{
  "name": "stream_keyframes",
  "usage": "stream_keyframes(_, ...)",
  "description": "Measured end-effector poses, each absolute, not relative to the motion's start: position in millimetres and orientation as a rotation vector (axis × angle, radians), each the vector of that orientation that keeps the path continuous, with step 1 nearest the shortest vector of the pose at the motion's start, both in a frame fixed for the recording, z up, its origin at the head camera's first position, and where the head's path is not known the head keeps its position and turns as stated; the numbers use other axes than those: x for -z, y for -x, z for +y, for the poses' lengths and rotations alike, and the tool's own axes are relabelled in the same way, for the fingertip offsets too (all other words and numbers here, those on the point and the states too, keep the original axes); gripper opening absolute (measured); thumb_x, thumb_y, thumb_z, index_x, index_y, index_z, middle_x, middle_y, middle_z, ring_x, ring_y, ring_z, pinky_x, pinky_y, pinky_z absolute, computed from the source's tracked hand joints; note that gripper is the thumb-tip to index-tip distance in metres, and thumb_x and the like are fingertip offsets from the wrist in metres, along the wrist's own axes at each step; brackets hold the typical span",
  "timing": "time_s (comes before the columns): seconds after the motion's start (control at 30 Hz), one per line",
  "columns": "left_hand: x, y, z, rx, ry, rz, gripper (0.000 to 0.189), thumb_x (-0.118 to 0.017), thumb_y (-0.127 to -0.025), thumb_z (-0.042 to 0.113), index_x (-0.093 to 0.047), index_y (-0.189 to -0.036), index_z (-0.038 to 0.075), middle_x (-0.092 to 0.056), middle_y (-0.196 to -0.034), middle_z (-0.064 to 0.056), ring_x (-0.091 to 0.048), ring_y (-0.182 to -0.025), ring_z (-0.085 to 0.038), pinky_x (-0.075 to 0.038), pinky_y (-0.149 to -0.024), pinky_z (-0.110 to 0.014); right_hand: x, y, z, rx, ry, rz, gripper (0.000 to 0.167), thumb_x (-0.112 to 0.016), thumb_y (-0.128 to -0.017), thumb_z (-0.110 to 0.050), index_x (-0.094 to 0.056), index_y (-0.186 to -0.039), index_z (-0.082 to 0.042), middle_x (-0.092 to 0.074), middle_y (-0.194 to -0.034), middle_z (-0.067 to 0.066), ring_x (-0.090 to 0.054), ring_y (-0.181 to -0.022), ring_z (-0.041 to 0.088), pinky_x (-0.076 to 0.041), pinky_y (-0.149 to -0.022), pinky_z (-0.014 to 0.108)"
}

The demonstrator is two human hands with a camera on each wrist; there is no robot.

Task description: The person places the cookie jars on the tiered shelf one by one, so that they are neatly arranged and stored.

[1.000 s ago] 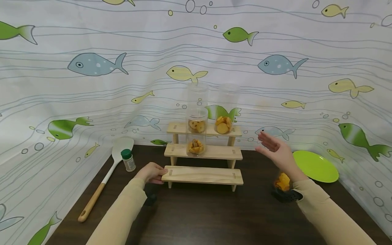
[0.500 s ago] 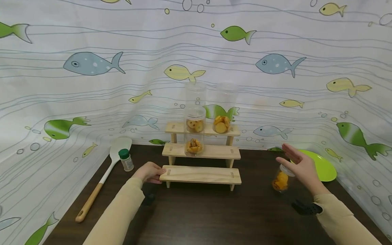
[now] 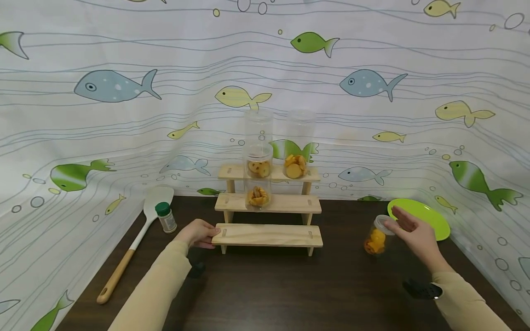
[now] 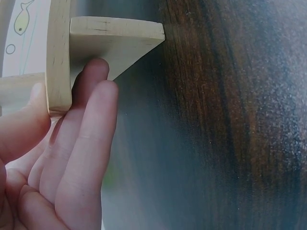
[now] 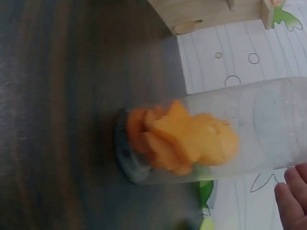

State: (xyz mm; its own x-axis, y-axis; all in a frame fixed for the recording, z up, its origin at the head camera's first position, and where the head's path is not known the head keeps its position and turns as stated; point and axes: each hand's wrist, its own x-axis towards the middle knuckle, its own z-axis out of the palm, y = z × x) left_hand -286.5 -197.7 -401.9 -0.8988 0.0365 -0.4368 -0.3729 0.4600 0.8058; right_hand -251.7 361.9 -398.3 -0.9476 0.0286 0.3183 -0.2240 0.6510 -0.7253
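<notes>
A three-tier wooden rack (image 3: 269,234) stands mid-table. My left hand (image 3: 198,233) grips the left end of its lowest shelf, thumb on top and fingers (image 4: 88,139) beneath. To the right of the rack stands a clear lidded jar (image 3: 376,238) with orange chips (image 5: 182,139) inside. My right hand (image 3: 416,238) is beside the jar's lid, fingers fairly straight and thumb nearest the lid; whether it touches cannot be told. On the rack are a jar of small brown snacks (image 3: 257,196), a jar of cookies (image 3: 258,168) and a jar of round crackers (image 3: 295,166).
A lime green plate (image 3: 430,218) lies behind my right hand. At the left are a green-capped shaker (image 3: 166,218) and a white spatula (image 3: 128,257) with a wooden handle. A fish-printed cloth (image 3: 331,105) hangs behind and along both sides of the dark table (image 3: 290,294).
My right hand has moved right and down, from raised in front of the cloth to beside the chip jar, now in fuller view. My left hand keeps its hold; the head view has shifted slightly.
</notes>
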Motion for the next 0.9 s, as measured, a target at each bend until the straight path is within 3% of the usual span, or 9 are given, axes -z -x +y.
stream_keyframes(0.4,403.9,286.2,-199.1,-1.433,0.267,2.320,0.039,-0.055,-0.097,0.013,-0.052,-0.120,-0.018,-0.068,-0.086,-0.015,-0.068,-0.075,-0.023,-0.059,-0.075,-0.040,410.4,247.6,355.0,-1.134,-0.048,-2.631,0.064,-0.065,-0.090,-0.035,-0.042,-0.142,-0.004,-0.055,-0.125,0.030,-0.046,-0.079,-0.019,-0.049,-0.062,0.010)
stream_keyframes(0.77,404.7,286.6,-199.0,-1.432,0.276,2.324,0.038,-0.056,-0.096,0.013,-0.053,-0.120,-0.017,-0.069,-0.086,-0.014,-0.069,-0.077,-0.024,-0.059,-0.075,-0.039,412.9,245.2,354.1,-1.201,0.000,-2.642,0.067,-0.063,-0.090,-0.040,-0.042,-0.141,-0.002,-0.051,-0.130,0.031,-0.040,-0.085,-0.025,-0.046,-0.068,0.003)
stream_keyframes(0.9,402.7,285.4,-198.7,-1.440,0.276,2.317,0.039,-0.056,-0.096,0.013,-0.053,-0.120,-0.018,-0.068,-0.087,-0.016,-0.069,-0.077,-0.024,-0.059,-0.075,-0.040,415.5,244.0,355.8,-1.212,0.021,-2.649,0.069,-0.063,-0.090,-0.040,-0.041,-0.140,0.002,-0.049,-0.132,0.031,-0.050,-0.092,-0.016,-0.047,-0.071,0.003)
